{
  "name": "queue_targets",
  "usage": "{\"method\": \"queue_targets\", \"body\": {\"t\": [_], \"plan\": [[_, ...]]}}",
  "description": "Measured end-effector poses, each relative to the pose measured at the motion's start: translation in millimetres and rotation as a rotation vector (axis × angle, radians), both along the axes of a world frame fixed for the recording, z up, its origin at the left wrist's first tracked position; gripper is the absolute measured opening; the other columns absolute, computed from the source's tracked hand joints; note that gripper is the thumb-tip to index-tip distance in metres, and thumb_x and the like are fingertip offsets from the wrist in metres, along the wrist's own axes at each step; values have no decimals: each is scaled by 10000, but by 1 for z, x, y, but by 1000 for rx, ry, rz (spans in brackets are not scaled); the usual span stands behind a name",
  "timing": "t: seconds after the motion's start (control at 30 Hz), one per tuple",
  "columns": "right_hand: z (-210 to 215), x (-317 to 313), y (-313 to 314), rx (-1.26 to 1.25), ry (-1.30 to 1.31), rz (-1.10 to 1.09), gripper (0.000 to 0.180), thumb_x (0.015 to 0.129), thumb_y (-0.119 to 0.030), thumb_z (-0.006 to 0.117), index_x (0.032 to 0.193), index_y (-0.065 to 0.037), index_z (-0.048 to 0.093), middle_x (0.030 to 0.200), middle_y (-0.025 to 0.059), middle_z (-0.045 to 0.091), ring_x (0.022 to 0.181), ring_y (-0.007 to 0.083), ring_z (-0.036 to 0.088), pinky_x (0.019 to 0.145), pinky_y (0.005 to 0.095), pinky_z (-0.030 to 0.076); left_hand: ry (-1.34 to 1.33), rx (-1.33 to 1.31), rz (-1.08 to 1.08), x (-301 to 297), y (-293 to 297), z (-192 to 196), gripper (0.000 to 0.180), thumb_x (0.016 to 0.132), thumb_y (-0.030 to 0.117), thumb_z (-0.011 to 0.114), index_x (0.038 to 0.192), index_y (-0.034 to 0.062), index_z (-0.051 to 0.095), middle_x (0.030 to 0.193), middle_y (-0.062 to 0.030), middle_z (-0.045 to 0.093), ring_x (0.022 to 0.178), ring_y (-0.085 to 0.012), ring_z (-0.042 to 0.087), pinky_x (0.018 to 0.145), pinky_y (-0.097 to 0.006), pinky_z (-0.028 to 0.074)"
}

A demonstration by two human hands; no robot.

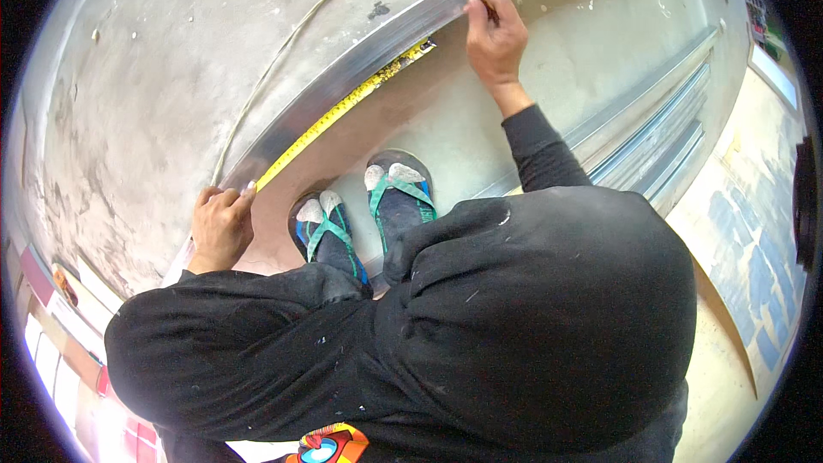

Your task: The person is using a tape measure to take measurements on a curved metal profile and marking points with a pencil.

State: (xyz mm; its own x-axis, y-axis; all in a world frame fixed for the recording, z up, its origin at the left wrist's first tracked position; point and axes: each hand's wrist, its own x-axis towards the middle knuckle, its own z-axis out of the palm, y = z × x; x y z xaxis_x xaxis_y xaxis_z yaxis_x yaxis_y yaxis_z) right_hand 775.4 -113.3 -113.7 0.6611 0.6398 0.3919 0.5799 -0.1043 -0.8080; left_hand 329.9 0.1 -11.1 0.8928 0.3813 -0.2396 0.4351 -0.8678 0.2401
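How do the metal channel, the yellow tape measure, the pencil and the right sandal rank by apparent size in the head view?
1. metal channel
2. yellow tape measure
3. right sandal, though nearer the camera, so unsure
4. pencil in the right hand

The measuring tape point(343, 107) is bright yellow with fine black markings, a thin stripe running from nine o'clock up toward twelve. The metal channel point(377, 47) beside it is dull silver-grey with pale glints along its edge. More metal strips point(660, 133) at three o'clock share that silver, streaked lighter and darker. The floor point(154, 94) is mottled grey concrete — blotched with darker stains; under the feet lies a cream-beige board point(591, 51). The flip-flops point(364, 206) have teal-green straps on dark soles, one touched with blue. The sleeves and trousers point(514, 317) are black, flecked with pale specks — and at six o'clock shows an orange-red and blue print point(330, 446).
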Motion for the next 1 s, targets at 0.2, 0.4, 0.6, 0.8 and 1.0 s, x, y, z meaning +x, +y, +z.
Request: {"method": "queue_targets", "body": {"t": [0.2,0.4,0.6,0.8,1.0], "plan": [[-16,-82,-75,-199,186,-80,95,970,-85,650,1042,-40,693,917,99,734,796,171,701,717,309,556,21,7,12,-1,0,0,242,843,29,645,1054,84,749,704,-67,595,705,-268,634,800,-376,486],[19,-189,-118,-360,584,126,92,935,-9,665,1020,-14,701,933,95,730,813,175,695,729,304,554,10,-19,23,-5,1,-1,317,786,3,671,1081,90,746,740,-64,608,739,-287,622,775,-394,473],[33,-152,-72,-57,204,354,225,877,84,694,1071,-31,698,963,125,731,845,214,714,725,297,568,-1,-10,-56,-9,5,-1,347,773,3,683,1105,93,731,739,-58,602,732,-272,618,770,-400,474],[40,-49,-12,-90,108,304,150,928,-11,690,1075,-22,713,969,89,744,844,144,693,761,277,551,-23,1,-73,-11,2,4,335,776,21,702,1098,108,731,774,-46,603,714,-243,606,763,-380,483],[53,-42,-12,-151,197,252,136,943,-6,668,1066,-13,726,928,71,742,840,124,681,777,260,538,-86,-10,-97,-16,2,8,229,844,70,679,1062,103,742,762,-34,591,708,-211,611,813,-371,481]]}}
